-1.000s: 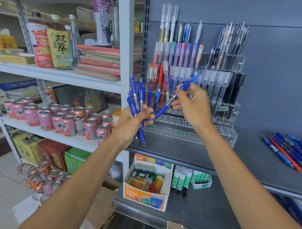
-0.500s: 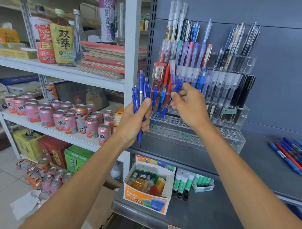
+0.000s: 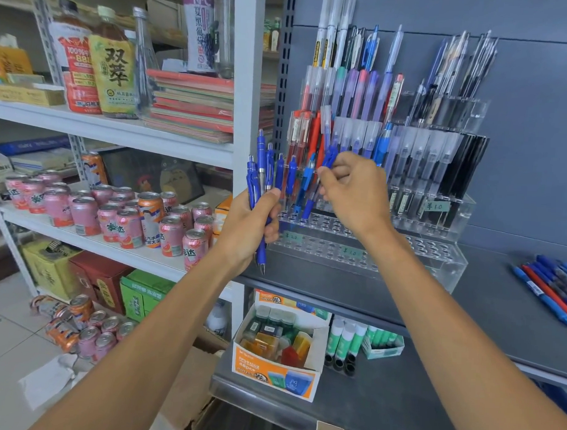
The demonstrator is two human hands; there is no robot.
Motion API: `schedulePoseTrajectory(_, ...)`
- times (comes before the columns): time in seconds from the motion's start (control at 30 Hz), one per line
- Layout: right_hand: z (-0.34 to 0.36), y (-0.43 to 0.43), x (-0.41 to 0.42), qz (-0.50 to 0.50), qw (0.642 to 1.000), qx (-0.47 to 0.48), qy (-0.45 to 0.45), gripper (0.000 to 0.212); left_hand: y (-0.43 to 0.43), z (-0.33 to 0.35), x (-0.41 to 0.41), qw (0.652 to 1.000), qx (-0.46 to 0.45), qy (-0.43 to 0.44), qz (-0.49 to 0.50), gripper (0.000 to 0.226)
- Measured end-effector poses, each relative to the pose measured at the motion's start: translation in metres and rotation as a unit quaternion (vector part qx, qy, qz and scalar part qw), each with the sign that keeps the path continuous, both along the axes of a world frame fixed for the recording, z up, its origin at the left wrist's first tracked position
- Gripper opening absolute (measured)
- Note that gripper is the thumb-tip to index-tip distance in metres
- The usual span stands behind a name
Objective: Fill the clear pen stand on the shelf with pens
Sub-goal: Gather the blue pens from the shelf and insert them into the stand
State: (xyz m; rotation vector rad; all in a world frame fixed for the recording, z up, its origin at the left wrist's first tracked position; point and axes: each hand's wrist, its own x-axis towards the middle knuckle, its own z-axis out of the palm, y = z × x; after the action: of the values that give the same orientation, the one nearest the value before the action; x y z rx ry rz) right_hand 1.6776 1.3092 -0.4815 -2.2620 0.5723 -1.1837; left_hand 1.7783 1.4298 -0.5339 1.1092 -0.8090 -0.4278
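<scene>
Pen stand: the clear pen stand [image 3: 412, 251] sits on the grey shelf [image 3: 497, 302] against the back panel. Its upper tiers are crowded with pens, while the two lowest rows of holes look mostly bare.
Seated pens: a couple of blue pens [image 3: 291, 179] stand upright at the left end of a low tier, just beside where you are working.
Pen in hand: your blue pen [image 3: 309, 206] is tilted, its top leaning right and its tip down at the holes next to those seated ones. Whether the tip is already in a hole cannot be told.
Right hand: your right hand [image 3: 356, 195] pinches that pen near its top with the fingertips.
Left hand: your left hand [image 3: 249, 226] is wrapped round a bundle of blue pens [image 3: 261, 169], held upright just left of the stand and apart from your right hand.
Step in hand: you appear to be seating one pen in the blue row, with most of the low holes yet to be filled.
Next move: it likely calls for straightening the pen over a free hole, letting it drop in, then drawing another from the bundle.
Further out: loose pens [image 3: 549, 288] lie on the shelf well to the right, and drink cans [image 3: 131, 216] fill the neighbouring rack.
</scene>
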Motion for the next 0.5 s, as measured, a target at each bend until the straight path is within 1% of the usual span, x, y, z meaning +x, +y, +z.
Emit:
schedulePoseTrajectory(0.07,0.006,-0.003,-0.002,-0.013,0.999,-0.004,-0.049,0.018,0.000,0.000,0.001,1.000,0.001,-0.002,0.001,0.019)
schedulePoseTrajectory(0.13,0.010,-0.004,-0.004,-0.026,0.997,-0.021,-0.066,0.019,0.001,0.001,0.002,1.000,0.001,-0.001,0.001,0.019)
schedulePoseTrajectory(0.3,-0.001,-0.003,-0.001,-0.025,0.999,-0.037,-0.021,0.024,-0.001,0.004,-0.002,1.000,-0.005,0.000,0.003,0.018)
schedulePoseTrajectory(0.4,0.002,-0.004,-0.001,-0.021,0.999,-0.032,-0.014,0.019,0.000,0.004,-0.002,1.000,-0.005,-0.001,0.002,0.018)
schedulePoseTrajectory(0.43,0.003,-0.004,0.000,-0.016,0.999,-0.029,-0.002,0.017,0.000,0.004,-0.002,1.000,-0.005,0.000,0.003,0.018)
schedulePoseTrajectory(0.5,-0.001,-0.001,0.002,0.002,0.999,-0.020,0.050,0.016,-0.001,0.003,-0.003,1.000,-0.007,0.000,0.007,0.017)
